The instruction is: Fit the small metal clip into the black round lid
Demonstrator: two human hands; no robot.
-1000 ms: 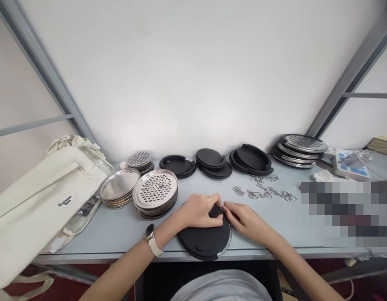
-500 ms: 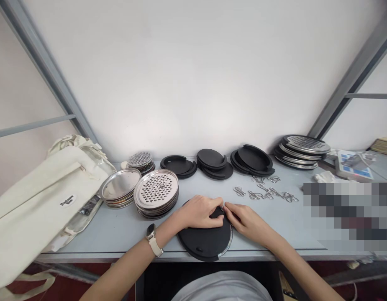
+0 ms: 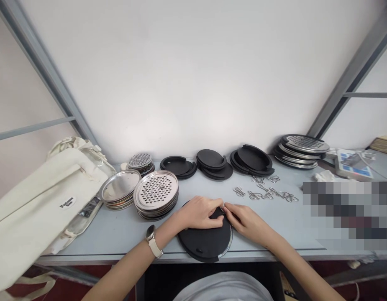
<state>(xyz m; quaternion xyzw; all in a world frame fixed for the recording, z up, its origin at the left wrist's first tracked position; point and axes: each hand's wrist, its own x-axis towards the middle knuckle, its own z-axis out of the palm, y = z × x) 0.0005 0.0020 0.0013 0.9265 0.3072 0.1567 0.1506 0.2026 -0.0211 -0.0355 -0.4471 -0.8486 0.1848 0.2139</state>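
A black round disc (image 3: 202, 242) with a thin silvery edge along its right side lies at the table's front edge. My left hand (image 3: 201, 212) rests over its upper part, fingers curled and pressing near the far right rim. At that rim my right hand (image 3: 245, 220) pinches a small metal wire clip (image 3: 222, 209), mostly covered by fingertips of both hands. Beyond my right hand, several loose wire clips (image 3: 265, 193) are scattered on the table. Left of the disc stands a stack of perforated metal grater discs (image 3: 155, 193).
Plain metal discs (image 3: 120, 187) and a small grater stack (image 3: 139, 161) stand at left, beside a cream bag (image 3: 49, 196). Black round holders (image 3: 211, 159) line the wall. Assembled discs (image 3: 301, 152) are piled at back right, near a scale-like device (image 3: 353, 165).
Both hands stay at the same spot on the disc's far right rim, with hardly any visible movement. The view has shifted very slightly.
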